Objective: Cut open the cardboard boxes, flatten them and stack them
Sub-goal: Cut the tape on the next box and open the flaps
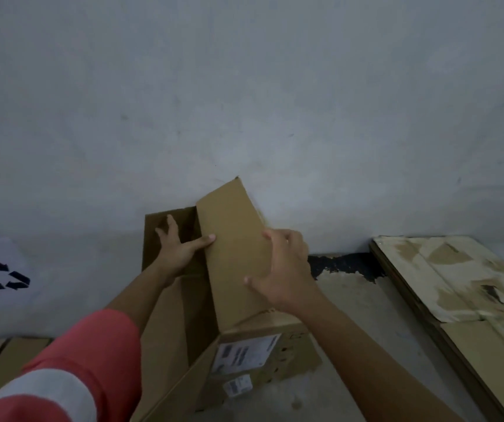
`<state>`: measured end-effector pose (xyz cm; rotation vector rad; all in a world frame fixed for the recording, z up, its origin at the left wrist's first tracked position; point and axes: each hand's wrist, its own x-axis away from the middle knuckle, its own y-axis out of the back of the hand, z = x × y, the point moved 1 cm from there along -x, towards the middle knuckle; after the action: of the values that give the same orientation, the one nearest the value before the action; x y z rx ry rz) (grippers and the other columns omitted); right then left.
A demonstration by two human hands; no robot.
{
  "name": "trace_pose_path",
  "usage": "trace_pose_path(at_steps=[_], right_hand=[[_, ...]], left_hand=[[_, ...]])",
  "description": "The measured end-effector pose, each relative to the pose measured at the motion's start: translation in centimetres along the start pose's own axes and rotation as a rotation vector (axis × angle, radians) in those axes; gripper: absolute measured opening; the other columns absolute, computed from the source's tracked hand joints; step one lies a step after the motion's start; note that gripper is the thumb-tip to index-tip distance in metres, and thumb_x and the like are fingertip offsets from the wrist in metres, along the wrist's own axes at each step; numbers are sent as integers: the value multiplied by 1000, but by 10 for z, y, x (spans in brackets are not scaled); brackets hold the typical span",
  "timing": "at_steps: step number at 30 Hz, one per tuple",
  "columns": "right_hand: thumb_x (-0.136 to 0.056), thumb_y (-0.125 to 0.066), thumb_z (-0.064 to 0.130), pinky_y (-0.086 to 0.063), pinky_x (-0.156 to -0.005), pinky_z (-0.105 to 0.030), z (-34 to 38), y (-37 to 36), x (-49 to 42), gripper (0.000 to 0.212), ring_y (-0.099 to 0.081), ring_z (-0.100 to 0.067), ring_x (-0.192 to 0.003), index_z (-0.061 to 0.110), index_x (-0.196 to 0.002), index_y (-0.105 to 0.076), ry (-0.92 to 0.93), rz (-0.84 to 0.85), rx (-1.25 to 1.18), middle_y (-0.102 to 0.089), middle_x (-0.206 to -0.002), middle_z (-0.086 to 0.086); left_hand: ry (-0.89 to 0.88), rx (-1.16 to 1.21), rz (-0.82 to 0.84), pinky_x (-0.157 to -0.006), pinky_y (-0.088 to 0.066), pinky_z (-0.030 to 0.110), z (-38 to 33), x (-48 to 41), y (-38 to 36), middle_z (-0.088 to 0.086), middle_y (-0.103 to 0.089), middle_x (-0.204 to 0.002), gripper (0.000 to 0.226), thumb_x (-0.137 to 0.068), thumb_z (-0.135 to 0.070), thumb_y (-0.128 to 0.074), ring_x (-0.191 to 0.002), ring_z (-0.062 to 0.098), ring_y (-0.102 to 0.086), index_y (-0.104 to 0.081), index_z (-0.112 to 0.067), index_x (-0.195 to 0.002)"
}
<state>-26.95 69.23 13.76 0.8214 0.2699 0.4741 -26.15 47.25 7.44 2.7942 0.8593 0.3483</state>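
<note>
The cardboard box [165, 345] stands open, its long flap [232, 239] raised above the white label [246, 353]. The right hand [284, 269] grips the flap's right edge, fingers [278, 239] curled round it. Up and left of the label, the left hand [177, 251] presses inside the box, fingers spread flat.

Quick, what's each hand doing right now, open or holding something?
Left hand: open, fingers spread, pressing on the cardboard box.
Right hand: grips the box's raised flap.
</note>
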Motion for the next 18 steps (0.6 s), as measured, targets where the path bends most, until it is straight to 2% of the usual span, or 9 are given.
trace_pose_path(at_steps=[4, 6, 8, 9, 10, 12, 14, 15, 18], right_hand=[[-89, -61, 43, -22, -116, -46, -3, -43, 5, 86, -15, -22, -142, 28, -152, -3, -26, 176, -98, -13, -156, 3], [-93, -51, 47, -12, -118, -47, 1, -65, 12, 83, -6, -21, -147, 30, -152, 5, 3, 197, -27, -4, -160, 6], [-95, -46, 46, -10, -117, -48, 5, -76, 16, 77, -5, -21, -147, 28, -153, 2, 33, 124, 107, -3, -160, 5], [-95, -48, 43, -14, -116, -47, 5, -76, 14, 74, -12, -22, -146, 25, -152, -5, 51, 97, 112, -10, -159, 2], [-95, -50, 40, -22, -114, -45, 6, -72, 11, 70, -21, -23, -142, 22, -151, -13, 74, 104, 44, -20, -156, 0], [-94, -51, 37, -33, -108, -34, 5, -57, 5, 59, -34, -13, -134, 26, -147, -28, 118, 208, -249, -35, -146, 8], [-92, -50, 45, -39, -104, -30, -6, -43, -1, 40, -45, -7, -125, 36, -131, -50, 146, 244, -529, -47, -136, 11], [-88, -51, 52, -43, -103, -36, -15, -38, -3, 32, -50, -10, -121, 43, -118, -59, 118, 196, -654, -52, -132, 8], [-82, -55, 59, -47, -101, -45, -40, -37, -1, 16, -54, -16, -119, 59, -96, -64, 63, 12, -873, -53, -131, 2]], left_hand=[[-46, -215, -15, -116, -22, 47, -1, 7, 5, 8, -4, -162, 71, -97, -34, -55, -146, 31, -17, -14, -26, -155], [-45, -293, 12, -114, -28, 46, -3, 18, 3, 8, -16, -160, 63, -99, -41, -48, -142, 32, -28, -20, -25, -154], [51, -307, 77, -112, -28, 50, -5, 34, -5, 9, -9, -161, 88, -86, -66, -51, -142, 35, -26, -12, -27, -155], [100, -332, 112, -113, -25, 52, -8, 43, -10, 8, -1, -161, 106, -75, -77, -55, -143, 37, -20, -5, -28, -155], [136, -362, 138, -114, -22, 54, -11, 51, -16, 8, 7, -161, 123, -63, -84, -59, -145, 39, -14, 2, -29, -155], [160, -327, 128, -114, -21, 58, -17, 57, -24, 6, 11, -161, 143, -40, -91, -59, -145, 40, -9, 7, -32, -153], [144, -258, 81, -113, -24, 57, -20, 57, -31, 5, 6, -160, 145, -32, -90, -54, -144, 39, -12, 4, -35, -153], [114, -273, 62, -113, -25, 56, -22, 59, -35, 4, 5, -160, 142, -33, -90, -52, -143, 38, -13, 2, -35, -153], [-17, -460, 34, -109, -28, 50, -27, 70, -54, 1, 5, -159, 132, -45, -93, -48, -141, 37, -16, -3, -32, -153]])
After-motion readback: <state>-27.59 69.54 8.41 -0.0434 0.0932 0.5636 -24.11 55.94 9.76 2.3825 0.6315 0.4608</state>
